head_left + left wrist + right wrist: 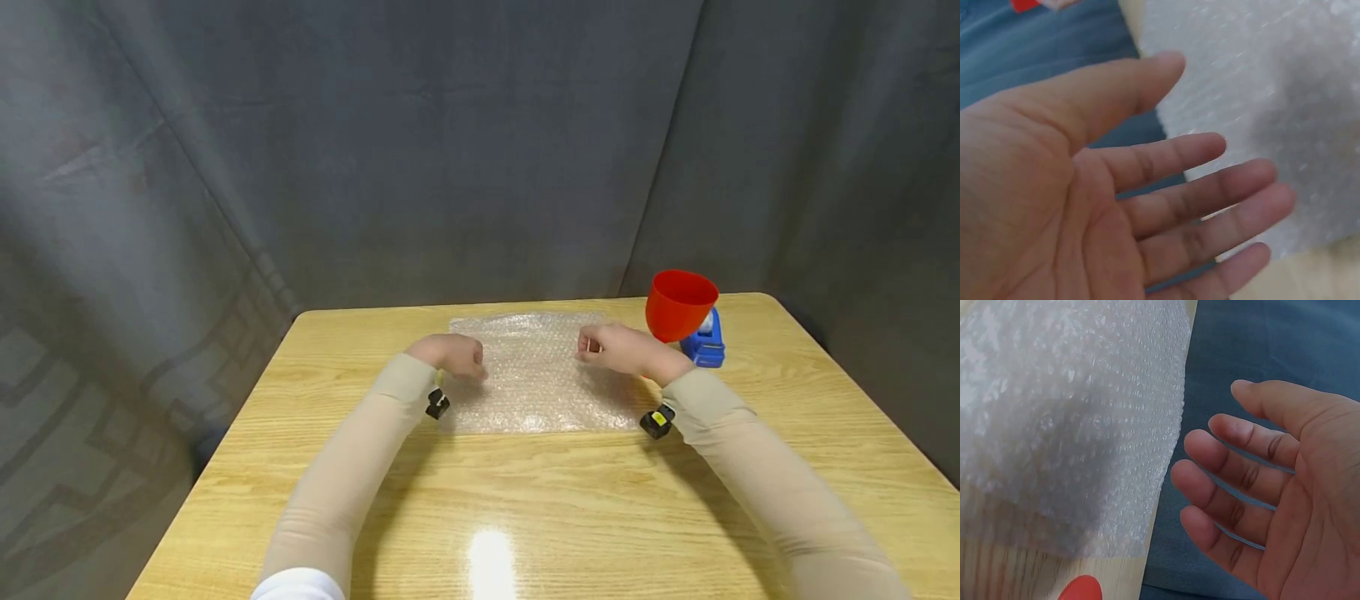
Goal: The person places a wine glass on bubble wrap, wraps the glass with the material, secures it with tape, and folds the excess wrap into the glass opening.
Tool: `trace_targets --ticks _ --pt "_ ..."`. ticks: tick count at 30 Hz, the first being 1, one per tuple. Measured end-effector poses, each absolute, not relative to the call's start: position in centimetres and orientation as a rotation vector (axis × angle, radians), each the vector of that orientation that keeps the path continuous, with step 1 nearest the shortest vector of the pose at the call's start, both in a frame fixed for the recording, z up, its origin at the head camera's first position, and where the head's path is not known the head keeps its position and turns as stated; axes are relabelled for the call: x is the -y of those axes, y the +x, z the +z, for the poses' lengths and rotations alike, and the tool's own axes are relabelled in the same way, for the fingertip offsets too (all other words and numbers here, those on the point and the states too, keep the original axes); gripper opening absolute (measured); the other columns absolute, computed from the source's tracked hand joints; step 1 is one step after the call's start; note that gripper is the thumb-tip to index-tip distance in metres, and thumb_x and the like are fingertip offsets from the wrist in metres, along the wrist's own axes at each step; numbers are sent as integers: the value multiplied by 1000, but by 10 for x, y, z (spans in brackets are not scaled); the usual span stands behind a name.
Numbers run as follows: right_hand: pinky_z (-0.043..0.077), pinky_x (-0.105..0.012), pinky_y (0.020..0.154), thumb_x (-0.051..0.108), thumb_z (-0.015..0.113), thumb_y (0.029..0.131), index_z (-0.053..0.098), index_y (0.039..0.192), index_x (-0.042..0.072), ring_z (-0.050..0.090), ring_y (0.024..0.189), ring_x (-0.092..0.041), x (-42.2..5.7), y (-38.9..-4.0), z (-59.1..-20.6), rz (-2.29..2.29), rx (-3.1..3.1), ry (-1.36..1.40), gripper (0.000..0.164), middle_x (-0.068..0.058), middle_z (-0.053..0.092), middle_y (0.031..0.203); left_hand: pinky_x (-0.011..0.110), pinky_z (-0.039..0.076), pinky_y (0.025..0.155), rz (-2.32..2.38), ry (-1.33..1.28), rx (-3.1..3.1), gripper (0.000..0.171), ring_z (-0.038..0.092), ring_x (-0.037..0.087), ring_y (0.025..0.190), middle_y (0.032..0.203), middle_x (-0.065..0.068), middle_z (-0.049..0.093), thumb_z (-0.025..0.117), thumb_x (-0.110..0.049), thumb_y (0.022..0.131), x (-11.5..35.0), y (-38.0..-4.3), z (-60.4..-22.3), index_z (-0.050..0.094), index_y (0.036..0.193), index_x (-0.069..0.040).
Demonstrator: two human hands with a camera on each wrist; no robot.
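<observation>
A sheet of clear bubble wrap [525,375] lies flat across the far middle of the wooden table. Over its left side hovers my left hand [453,356], holding nothing; the left wrist view shows its fingers [1204,212] spread and nearly straight, apart from the sheet. Above the right part of the wrap is my right hand [626,348], also holding nothing. In the right wrist view its fingers [1235,481] are loosely bent and the thumb stands apart from them. Both hands cast shadows on the wrap.
Just beyond my right wrist stands a red cup [678,307]. A blue tape dispenser [705,343] sits behind it to the right. The wooden table [570,508] stretches toward me, and a grey curtain [450,167] hangs past its far edge.
</observation>
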State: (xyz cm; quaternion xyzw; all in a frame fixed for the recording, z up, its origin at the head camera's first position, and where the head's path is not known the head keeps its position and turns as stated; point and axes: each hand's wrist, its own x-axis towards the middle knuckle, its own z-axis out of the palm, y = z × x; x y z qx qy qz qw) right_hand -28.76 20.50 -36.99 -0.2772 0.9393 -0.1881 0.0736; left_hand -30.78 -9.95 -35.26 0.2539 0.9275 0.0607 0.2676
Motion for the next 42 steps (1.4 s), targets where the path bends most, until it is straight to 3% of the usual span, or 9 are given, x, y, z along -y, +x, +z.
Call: trace_targets --ticks 3,6,7,10,14,20,30,35,42 --pt "48 -29 68 19 63 94 59 93 13 54 73 -15 -207 -286 -371 -573 -2794 -808 7 0 63 84 35 49 87 284 571 -2484 44 63 20 92 118 11 61 60 -32 95 112 -311 -342 54 127 -2" --pt "48 -29 69 20 62 94 59 94 13 54 74 -15 -209 -286 -372 -566 -2790 -799 7 0 63 86 42 48 97 357 510 -2587 51 60 27 112 138 15 52 64 -27 94 124 -316 -335 49 136 -3" --pt "49 -29 69 19 62 94 59 94 13 54 73 -15 -210 -286 -372 -565 -2792 -795 7 0 64 86 42 48 95 379 500 -2625 49 59 26 110 137 15 52 65 -24 93 127 -318 -334 51 135 -3" --pt "49 -29 69 19 62 94 59 95 13 55 73 -14 -211 -287 -373 -568 -2794 -794 7 -1 64 87 35 51 78 440 478 -2687 36 59 19 83 106 12 65 66 -9 90 133 -323 -339 57 124 -1" --pt "49 -29 69 19 62 94 60 95 13 56 75 -15 -212 -288 -373 -582 -2797 -796 7 -1 65 88 25 45 56 515 443 -2624 26 50 12 56 68 3 58 63 5 83 136 -326 -357 59 108 2" --pt "49 -29 69 19 63 94 60 94 13 55 74 -15 -212 -286 -375 -577 -2806 -798 7 -2 66 87 21 40 49 445 409 -2610 22 48 12 57 66 1 51 68 6 79 132 -324 -382 59 97 -3" --pt "49 -28 68 18 62 94 60 95 13 56 75 -14 -227 -275 -372 -619 -2808 -797 5 -3 65 87 28 39 63 276 459 -2715 25 46 16 74 81 1 52 78 -5 78 125 -322 -393 56 91 -9" --pt "45 -25 64 20 64 93 60 97 11 53 73 -12 -252 -256 -371 -653 -2735 -794 11 2 62 86 30 42 69 263 459 -2720 26 48 17 79 83 1 55 78 -7 79 127 -322 -397 55 93 -10" --pt "41 -26 62 23 61 95 53 100 -1 49 70 -16 -310 -235 -359 -780 -2544 -493 25 -3 52 79 31 40 69 229 457 -2725 27 46 17 78 81 1 52 77 -7 80 125 -323 -397 53 90 -11"
